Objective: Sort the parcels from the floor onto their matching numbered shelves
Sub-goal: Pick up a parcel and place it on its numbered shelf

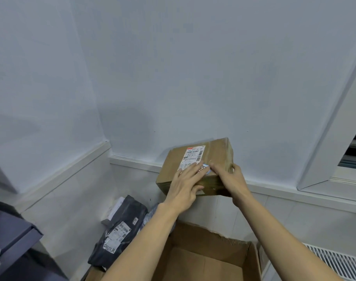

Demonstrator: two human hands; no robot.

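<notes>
Above the open carton (203,258), the brown parcel (195,167) is being gripped lengthwise across both hands, left hand (185,184) spread flat, right hand (231,179) curled round its end.

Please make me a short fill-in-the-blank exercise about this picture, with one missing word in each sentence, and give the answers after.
1. Both hands hold a brown cardboard ____ with a white label on its top.
2. The left hand lies on the top, and the right hand takes its grip at the ____ end.
3. The dark plastic mailer bag lies low on the ____ side of the picture.
4. Below the arms stands a large carton that is ____ at the top.

Answers: box; right; left; open
</notes>
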